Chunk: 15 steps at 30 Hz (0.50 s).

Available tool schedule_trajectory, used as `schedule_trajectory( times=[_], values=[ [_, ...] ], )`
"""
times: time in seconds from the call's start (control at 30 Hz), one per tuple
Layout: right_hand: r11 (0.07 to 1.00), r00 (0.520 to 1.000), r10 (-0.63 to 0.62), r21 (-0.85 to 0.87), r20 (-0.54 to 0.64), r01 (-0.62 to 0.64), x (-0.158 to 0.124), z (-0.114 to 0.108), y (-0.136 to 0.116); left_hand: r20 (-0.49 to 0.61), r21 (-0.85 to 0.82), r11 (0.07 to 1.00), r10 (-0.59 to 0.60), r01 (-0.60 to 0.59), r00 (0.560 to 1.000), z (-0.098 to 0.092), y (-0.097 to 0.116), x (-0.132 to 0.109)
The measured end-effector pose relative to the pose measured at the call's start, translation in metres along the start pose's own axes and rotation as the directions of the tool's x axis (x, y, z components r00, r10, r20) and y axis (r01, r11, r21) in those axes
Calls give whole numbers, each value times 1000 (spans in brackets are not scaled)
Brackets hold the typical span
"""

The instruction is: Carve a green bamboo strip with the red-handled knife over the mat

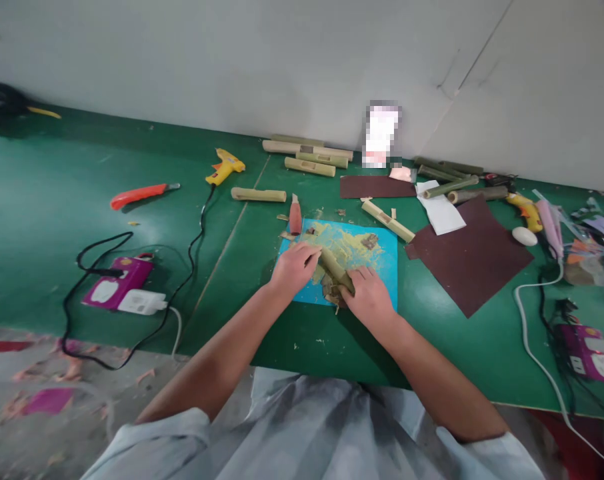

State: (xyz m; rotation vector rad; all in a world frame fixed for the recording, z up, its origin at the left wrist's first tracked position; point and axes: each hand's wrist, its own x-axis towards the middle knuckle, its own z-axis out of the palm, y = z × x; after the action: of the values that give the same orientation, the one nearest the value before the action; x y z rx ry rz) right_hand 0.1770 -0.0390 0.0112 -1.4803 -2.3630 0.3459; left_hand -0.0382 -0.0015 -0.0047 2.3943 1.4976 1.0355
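Note:
Both my hands work over a blue cutting mat (382,280) dusted with yellowish shavings. My left hand (293,267) is closed around the upper end of a short green bamboo piece (335,267). My right hand (369,297) is closed on the lower end of the same piece, pressing it against the mat; whether it also holds a tool is hidden. Bits of bark and scraps lie under the piece. A small knife with a reddish handle (295,217) lies at the mat's upper left corner.
On the green table: several bamboo tubes (309,157) by the wall, more bamboo tubes (449,183) at right, brown sandpaper sheets (475,257), yellow glue gun (223,167), orange utility knife (139,195), purple power strips (119,283) with cables, white paper (442,212).

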Motion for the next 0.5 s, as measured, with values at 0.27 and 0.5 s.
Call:
schedule_trajectory(
  times=[0.27,0.5],
  values=[
    [1000,1000,-8,1,-1,8,0,1,1,29,13,1000,16,-17,999,1,-3,0],
    [1000,1000,-2,-3,18,2,0,-1,0,76,-8,999,42,-41,996,1,2,0]
  ],
)
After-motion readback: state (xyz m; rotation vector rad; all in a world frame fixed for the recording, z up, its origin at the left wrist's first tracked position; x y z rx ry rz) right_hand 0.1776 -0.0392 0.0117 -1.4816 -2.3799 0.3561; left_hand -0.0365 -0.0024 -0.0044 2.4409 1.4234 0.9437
